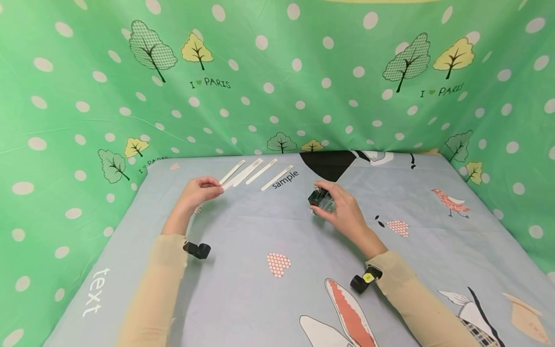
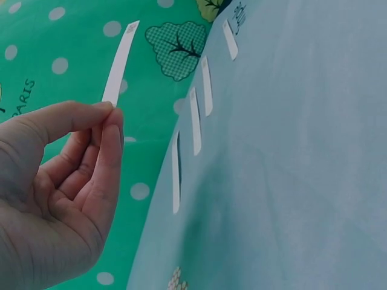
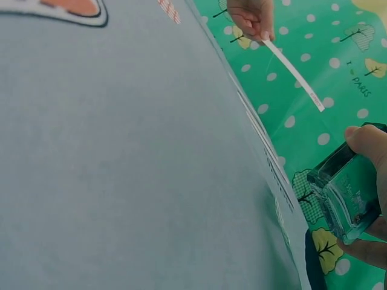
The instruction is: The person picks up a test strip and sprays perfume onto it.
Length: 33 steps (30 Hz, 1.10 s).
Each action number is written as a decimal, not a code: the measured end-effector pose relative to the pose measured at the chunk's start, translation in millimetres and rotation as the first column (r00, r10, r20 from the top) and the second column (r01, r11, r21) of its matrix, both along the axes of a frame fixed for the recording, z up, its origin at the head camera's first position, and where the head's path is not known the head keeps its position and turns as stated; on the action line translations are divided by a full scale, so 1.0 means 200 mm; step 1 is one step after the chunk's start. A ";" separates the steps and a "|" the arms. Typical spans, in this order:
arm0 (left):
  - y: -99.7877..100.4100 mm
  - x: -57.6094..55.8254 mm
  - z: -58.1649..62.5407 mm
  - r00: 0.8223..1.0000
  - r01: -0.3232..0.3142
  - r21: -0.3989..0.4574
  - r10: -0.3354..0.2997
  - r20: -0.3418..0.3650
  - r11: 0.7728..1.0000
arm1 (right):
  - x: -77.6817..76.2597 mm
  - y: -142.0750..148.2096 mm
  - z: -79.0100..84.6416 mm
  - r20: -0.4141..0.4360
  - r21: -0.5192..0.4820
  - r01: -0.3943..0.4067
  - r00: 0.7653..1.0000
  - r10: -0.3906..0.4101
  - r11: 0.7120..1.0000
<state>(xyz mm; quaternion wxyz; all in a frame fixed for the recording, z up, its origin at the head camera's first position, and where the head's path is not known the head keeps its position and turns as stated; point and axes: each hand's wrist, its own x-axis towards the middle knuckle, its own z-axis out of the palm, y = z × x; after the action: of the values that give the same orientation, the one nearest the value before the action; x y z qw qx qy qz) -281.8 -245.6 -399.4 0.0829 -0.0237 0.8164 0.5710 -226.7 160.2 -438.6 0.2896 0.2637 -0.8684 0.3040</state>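
Note:
In the left wrist view, my left hand (image 2: 66, 175) pinches the lower end of a narrow white paper test strip (image 2: 121, 63) between thumb and index finger. The strip points up and away, above the table, with small print at its far tip. My right hand (image 1: 344, 209) grips a clear, greenish glass perfume bottle (image 3: 347, 196) by its sides, thumb on one side and fingers on the other. The bottle is held tilted above the cloth, apart from the strip. Part of it is hidden behind the fingers.
Several more white strips (image 1: 277, 178) lie side by side near the far edge of the grey-blue printed cloth (image 1: 234, 289), by the word "sample". A green dotted curtain (image 1: 269, 111) rises behind and at both sides. Each wrist wears a black camera (image 1: 200, 250).

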 end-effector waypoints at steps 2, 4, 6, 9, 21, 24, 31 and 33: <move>-0.01 0.00 0.00 1.000 -0.004 -0.018 0.004 -0.005 1.000 | 0.00 0.00 0.00 -0.004 0.003 0.001 1.000 -0.001 1.000; -0.03 -0.01 0.00 1.000 -0.012 -0.031 0.012 -0.010 0.999 | 0.00 0.00 0.00 -0.003 0.004 0.001 1.000 -0.001 1.000; -0.04 -0.02 0.00 1.000 -0.022 -0.028 0.022 -0.011 0.999 | 0.00 0.01 0.00 0.000 0.006 0.003 1.000 -0.003 1.000; -0.06 -0.03 0.00 0.999 -0.036 -0.002 0.036 -0.009 0.999 | 0.00 0.01 -0.01 0.001 0.005 0.000 1.000 0.000 1.000; -0.05 0.01 0.15 0.995 -0.084 0.122 0.077 0.058 0.989 | 0.00 0.02 -0.01 0.004 0.012 0.004 1.000 -0.004 1.000; -0.06 0.01 0.16 0.994 -0.098 0.140 0.090 0.065 0.985 | 0.00 0.03 -0.02 0.009 0.012 0.006 1.000 -0.006 1.000; -0.10 -0.05 0.09 0.988 -0.150 0.103 0.144 0.059 0.983 | -0.01 0.04 -0.03 0.017 0.011 0.016 1.000 -0.016 1.000; -0.12 -0.07 0.06 0.983 -0.174 0.082 0.169 0.067 0.981 | -0.01 0.04 -0.03 0.020 0.011 0.020 1.000 -0.020 1.000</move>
<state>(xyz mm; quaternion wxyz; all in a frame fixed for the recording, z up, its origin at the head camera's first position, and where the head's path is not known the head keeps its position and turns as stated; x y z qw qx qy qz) -295.8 -269.8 -388.0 0.0586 -0.1075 0.7827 0.6102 -229.4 167.5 -444.4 0.2824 0.2534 -0.8755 0.2992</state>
